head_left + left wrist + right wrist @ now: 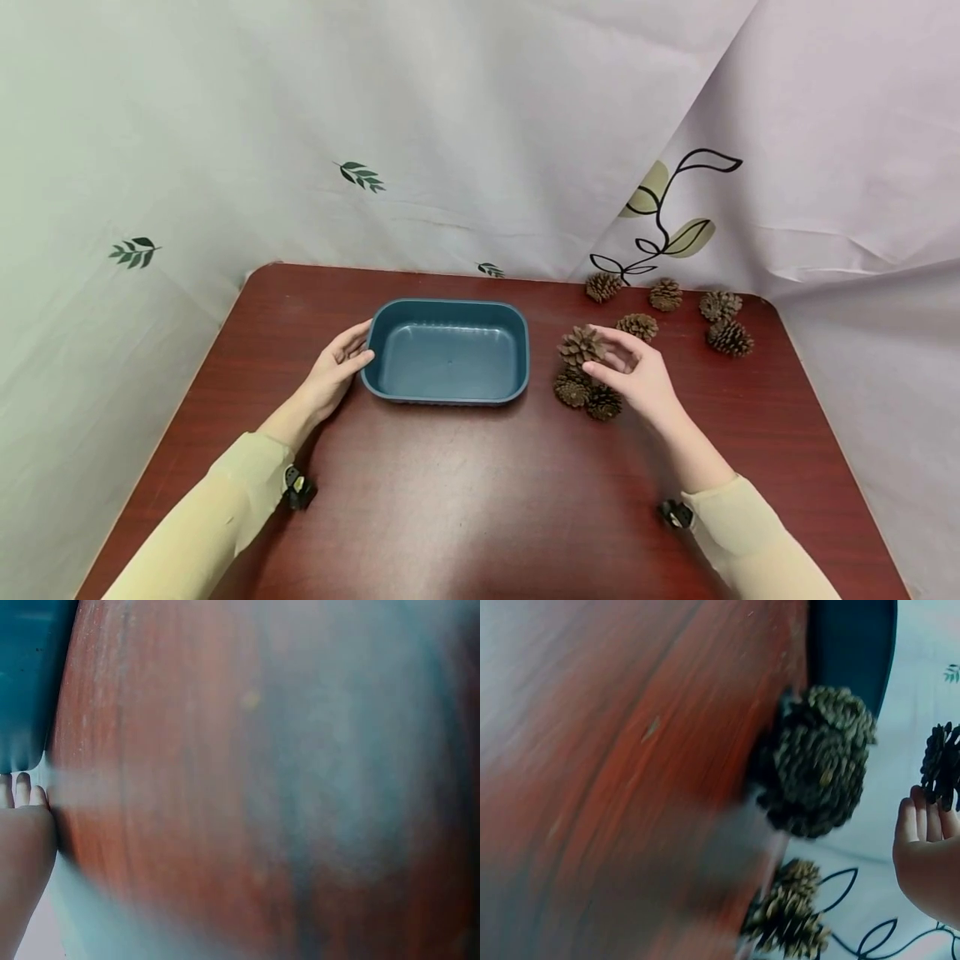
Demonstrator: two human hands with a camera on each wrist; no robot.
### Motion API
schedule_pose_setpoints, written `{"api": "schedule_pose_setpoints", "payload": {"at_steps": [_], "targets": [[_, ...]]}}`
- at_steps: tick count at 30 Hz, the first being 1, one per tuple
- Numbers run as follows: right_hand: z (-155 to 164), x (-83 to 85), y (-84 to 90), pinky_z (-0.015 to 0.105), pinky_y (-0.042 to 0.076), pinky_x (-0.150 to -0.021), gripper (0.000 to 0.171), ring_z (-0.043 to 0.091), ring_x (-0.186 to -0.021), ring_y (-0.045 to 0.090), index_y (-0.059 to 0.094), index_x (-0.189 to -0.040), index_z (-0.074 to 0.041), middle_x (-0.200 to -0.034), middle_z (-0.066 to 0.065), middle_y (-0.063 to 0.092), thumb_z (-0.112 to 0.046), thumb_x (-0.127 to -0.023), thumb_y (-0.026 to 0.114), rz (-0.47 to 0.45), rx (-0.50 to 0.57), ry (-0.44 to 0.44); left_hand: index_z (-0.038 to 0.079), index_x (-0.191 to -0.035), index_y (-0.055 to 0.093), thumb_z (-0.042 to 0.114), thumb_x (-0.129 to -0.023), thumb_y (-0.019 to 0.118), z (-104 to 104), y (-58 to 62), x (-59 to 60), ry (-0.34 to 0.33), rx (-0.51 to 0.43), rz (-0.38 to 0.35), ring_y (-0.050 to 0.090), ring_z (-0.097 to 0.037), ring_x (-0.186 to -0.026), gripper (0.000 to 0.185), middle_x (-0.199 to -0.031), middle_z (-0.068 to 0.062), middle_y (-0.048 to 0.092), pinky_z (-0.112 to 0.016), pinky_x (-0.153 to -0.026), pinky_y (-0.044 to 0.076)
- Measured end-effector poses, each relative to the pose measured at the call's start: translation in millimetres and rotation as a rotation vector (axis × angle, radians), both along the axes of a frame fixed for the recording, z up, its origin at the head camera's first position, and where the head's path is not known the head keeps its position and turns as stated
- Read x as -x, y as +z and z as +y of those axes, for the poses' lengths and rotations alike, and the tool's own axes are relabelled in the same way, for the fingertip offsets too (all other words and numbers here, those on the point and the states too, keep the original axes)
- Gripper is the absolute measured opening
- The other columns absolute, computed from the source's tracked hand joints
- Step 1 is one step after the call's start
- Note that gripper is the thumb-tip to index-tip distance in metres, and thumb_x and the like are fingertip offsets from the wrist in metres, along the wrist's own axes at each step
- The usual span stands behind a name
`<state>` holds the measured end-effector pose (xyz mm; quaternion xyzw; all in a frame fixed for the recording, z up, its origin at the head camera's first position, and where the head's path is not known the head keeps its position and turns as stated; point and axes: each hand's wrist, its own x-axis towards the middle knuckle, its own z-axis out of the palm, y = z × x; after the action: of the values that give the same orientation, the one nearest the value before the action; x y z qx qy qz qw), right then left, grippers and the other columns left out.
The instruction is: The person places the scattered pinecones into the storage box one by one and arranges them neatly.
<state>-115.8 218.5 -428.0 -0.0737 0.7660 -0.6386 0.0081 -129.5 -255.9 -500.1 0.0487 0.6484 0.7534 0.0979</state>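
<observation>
In both wrist views the table (465,492) was blurred and each hand cut off at the frame edge. The left hand (339,369) rested curled against the teal tray's (448,310) left end. The right hand (633,373) pinched a brown, open-scaled pine cone (580,344), lifted near the table's back right, above two others (587,397).
</observation>
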Motion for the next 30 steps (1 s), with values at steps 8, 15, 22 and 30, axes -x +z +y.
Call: {"api": "schedule_pose_setpoints", "payload": {"at_steps": [8, 15, 22, 30], "targets": [[-31, 13.4, 1.5, 0.011, 0.051, -0.102, 0.057, -0.005, -0.118, 0.062, 0.059, -0.144, 0.009, -0.138, -0.009, 0.068, 0.01, -0.09, 0.077, -0.009, 0.0, 0.089, 0.004, -0.164, 0.035, -0.001, -0.11, 0.052, -1, -1.1, 0.4, 0.002, -0.023, 0.008, 0.057, 0.004, -0.132, 0.057, -0.143, 0.021, 0.06, -0.013, -0.105, 0.047], [-65, 20.8, 3.9, 0.019, 0.052, -0.106, 0.057, 0.005, -0.121, 0.063, 0.062, -0.144, 0.003, -0.148, 0.023, 0.061, 0.007, -0.09, 0.079, -0.038, 0.004, 0.168, 0.004, -0.165, 0.035, -0.001, -0.11, 0.051, -1, -1.5, 0.6, 0.0, -0.029, 0.008, 0.057, 0.004, -0.132, 0.058, -0.143, 0.021, 0.06, -0.013, -0.105, 0.047], [-96, 23.3, 0.3, 0.037, 0.049, -0.117, 0.057, 0.033, -0.142, 0.057, 0.062, -0.147, -0.004, -0.154, 0.016, 0.059, -0.002, -0.093, 0.081, -0.067, -0.055, 0.278, 0.005, -0.163, 0.037, -0.003, -0.109, 0.051, 0, -2.8, 0.8, 0.009, -0.044, 0.014, 0.057, 0.005, -0.132, 0.057, -0.142, 0.022, 0.06, -0.012, -0.105, 0.047], [-130, 29.9, -2.8, 0.037, 0.05, -0.116, 0.056, 0.032, -0.142, 0.057, 0.063, -0.146, -0.006, -0.152, 0.013, 0.061, -0.006, -0.093, 0.082, -0.064, -0.093, 0.361, 0.006, -0.162, 0.04, -0.004, -0.109, 0.051, 0, -4.2, 1.7, 0.005, -0.053, 0.029, 0.058, 0.004, -0.131, 0.055, -0.142, 0.02, 0.062, -0.013, -0.105, 0.048]]}}
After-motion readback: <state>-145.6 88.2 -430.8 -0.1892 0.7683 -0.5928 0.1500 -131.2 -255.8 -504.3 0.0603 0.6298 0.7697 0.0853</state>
